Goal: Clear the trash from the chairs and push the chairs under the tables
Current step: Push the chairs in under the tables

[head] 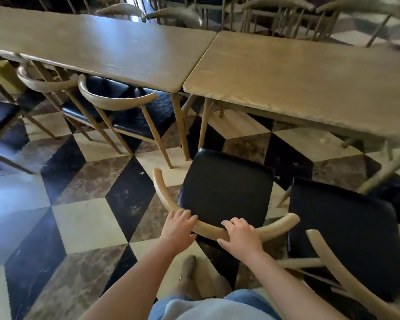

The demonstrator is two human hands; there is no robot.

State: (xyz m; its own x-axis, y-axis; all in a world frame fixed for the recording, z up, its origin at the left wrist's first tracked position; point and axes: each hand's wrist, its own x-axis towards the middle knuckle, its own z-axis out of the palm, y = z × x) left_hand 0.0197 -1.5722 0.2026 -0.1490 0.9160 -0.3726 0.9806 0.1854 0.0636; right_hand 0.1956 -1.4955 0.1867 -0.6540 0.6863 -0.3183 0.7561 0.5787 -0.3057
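the picture is blurred at its edges, so i cannot make out the far chairs well, and the legs of the near chair (226, 192) are mostly hidden under its black seat. a second chair (342, 234) on the right is cut off by the frame. the near chair stands on the checkered floor (86, 227), just in front of the right table (310, 88), its seat pointing toward the table. its curved backrest runs left to right. my left hand (179, 227) and right hand (240, 236) both grasp this backrest from above, fingers curled over it, arms stretched forward.
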